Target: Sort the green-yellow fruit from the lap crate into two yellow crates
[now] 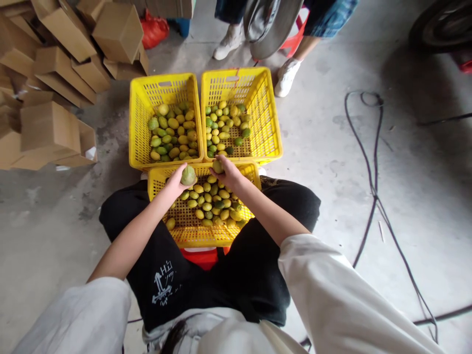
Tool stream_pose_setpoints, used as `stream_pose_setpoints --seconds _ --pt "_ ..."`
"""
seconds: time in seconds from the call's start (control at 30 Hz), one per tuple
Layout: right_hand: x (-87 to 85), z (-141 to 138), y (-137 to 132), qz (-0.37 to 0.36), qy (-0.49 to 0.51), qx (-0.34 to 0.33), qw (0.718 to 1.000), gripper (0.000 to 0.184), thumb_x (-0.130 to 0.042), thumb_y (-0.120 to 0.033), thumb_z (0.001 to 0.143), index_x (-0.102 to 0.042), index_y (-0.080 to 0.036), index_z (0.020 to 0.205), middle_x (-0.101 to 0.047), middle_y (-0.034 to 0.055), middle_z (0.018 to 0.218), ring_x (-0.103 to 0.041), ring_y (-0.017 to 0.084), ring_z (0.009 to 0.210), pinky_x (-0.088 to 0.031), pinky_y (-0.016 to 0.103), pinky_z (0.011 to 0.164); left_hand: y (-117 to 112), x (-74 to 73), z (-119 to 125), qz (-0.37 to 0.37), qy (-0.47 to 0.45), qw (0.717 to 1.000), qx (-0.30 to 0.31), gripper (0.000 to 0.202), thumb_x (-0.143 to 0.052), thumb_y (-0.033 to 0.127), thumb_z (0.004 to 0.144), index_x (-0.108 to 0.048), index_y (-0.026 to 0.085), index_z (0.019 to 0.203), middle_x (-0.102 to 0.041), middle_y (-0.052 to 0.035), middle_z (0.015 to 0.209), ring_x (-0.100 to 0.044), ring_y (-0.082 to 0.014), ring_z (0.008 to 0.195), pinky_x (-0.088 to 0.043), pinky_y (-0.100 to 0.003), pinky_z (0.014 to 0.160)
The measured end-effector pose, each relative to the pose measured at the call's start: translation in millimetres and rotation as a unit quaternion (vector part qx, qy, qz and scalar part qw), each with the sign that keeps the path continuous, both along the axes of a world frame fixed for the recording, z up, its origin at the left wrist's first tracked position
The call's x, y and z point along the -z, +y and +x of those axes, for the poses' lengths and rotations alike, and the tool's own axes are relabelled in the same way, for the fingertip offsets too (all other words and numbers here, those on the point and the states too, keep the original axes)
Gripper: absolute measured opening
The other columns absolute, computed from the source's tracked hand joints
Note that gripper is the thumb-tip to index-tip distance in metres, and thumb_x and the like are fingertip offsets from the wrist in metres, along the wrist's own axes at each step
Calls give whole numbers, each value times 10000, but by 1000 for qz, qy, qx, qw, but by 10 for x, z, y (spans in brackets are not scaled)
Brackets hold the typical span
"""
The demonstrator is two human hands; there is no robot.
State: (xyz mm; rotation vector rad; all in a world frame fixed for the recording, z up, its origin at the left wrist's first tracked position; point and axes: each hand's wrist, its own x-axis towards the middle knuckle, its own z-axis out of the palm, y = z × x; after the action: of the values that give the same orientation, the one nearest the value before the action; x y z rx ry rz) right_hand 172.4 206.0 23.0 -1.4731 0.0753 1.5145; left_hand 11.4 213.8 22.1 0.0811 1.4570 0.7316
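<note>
My left hand (pixel 178 181) is closed around a large, pale green, lemon-like fruit (pixel 188 175), held over the left part of the near yellow crate (pixel 177 241). In my right hand (pixel 229 173) is a smaller green-yellow fruit (pixel 218 167), partly hidden by the fingers, above the same crate's far rim. Loose yellow and green fruits (pixel 207 198) lie in that crate between my knees. Beyond it stand two more yellow crates side by side. The far left crate (pixel 134 123) holds green and yellow fruits, and so does the far right crate (pixel 271 118).
Cardboard boxes (pixel 49 129) are piled at the left, near a red plastic bag (pixel 154 30). Another person's shoes (pixel 287 77) and a grey hat (pixel 271 29) appear behind the crates. A black cable (pixel 375 191) runs over the floor at right, with a wheel (pixel 440 24) beyond.
</note>
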Motion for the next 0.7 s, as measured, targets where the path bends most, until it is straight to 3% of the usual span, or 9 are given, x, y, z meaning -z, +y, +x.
stream_pose_setpoints --seconds 0.13,0.33,0.5,0.7 --pt "-7 -8 -18 22 19 -1 1000 163 -674 -148 886 -548 -211 803 -611 -30 807 -587 113 771 -553 207 651 -17 -20 10 -3 -7 999 36 181 -704 324 951 -619 192 860 -679 -36 758 -674 -161 665 -580 -277 627" --pt "19 16 19 -49 -18 -46 998 190 -524 -325 1008 -555 -224 850 -608 -15 659 -607 155 676 -378 210 486 -31 -64 22 16 -22 999 31 217 -809 223 816 -596 187 793 -628 2 697 -632 -133 625 -567 -245 604" --pt "74 32 31 -35 9 -25 999 195 -446 -222 1000 -570 -217 849 -617 -2 718 -610 150 693 -502 223 569 -19 -79 29 1 5 1000 11 142 -733 228 893 -606 197 835 -628 10 711 -622 -133 649 -594 -267 647" --pt "61 -2 14 -1 7 -5 1000 143 -615 -173 928 -560 -213 803 -588 -29 772 -574 96 709 -538 171 609 -21 -80 24 -17 -1 999 32 191 -598 353 1003 -629 205 886 -678 -56 766 -662 -188 687 -575 -301 636"
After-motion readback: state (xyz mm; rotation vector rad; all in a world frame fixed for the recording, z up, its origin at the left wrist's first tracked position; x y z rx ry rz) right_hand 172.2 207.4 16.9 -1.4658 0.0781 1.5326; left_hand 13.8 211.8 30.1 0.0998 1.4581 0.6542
